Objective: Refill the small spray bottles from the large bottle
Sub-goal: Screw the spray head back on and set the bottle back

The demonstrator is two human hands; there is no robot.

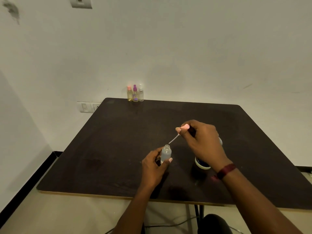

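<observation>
My left hand (152,166) grips a small clear spray bottle (166,153) with its neck uncovered, upright just above the dark table (104,149). My right hand (200,141) holds the bottle's pink spray head (185,127) up and to the right; its thin dip tube (173,140) slants down, its tip just above the bottle's mouth. The large bottle (201,163), white with a dark label, stands behind my right hand and wrist, mostly hidden.
Three small spray bottles stand in a row at the table's far edge against the wall: one with a pink cap (129,93), one with a purple cap (135,94), one with a clear cap (141,93). A wall socket (87,107) sits left of the table.
</observation>
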